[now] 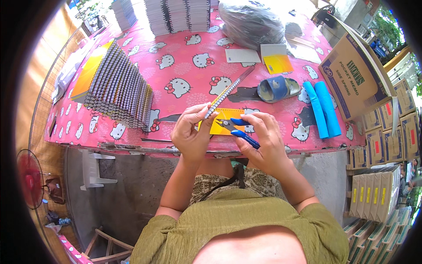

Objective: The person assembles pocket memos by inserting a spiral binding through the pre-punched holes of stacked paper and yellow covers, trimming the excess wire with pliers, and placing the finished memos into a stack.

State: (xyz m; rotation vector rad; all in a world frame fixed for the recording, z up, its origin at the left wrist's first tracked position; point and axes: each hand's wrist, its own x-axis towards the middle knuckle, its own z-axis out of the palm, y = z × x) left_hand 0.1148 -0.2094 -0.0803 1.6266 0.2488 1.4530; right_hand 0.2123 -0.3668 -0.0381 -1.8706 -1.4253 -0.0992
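My left hand (193, 132) pinches the near end of a spiral-bound notebook's coil (228, 94), which slants up and away to the right. A yellow notebook cover (237, 115) with a row of holes shows just behind my fingers. Whether it belongs to the held notebook or lies under it, I cannot tell. In my right hand (266, 134) is a pair of blue-handled wire cutters (244, 134). Its handles are spread, and its metal jaws point left, close to my left fingertips and the coil's near end.
Stacked spiral notebooks (118, 83) stand at left on the pink patterned tablecloth (176, 68). Beyond are taller notebook stacks (176, 17) and a grey plastic bag (252, 24). A blue slipper (274, 89), blue rolls (323, 110) and a cardboard box (354, 75) lie to the right.
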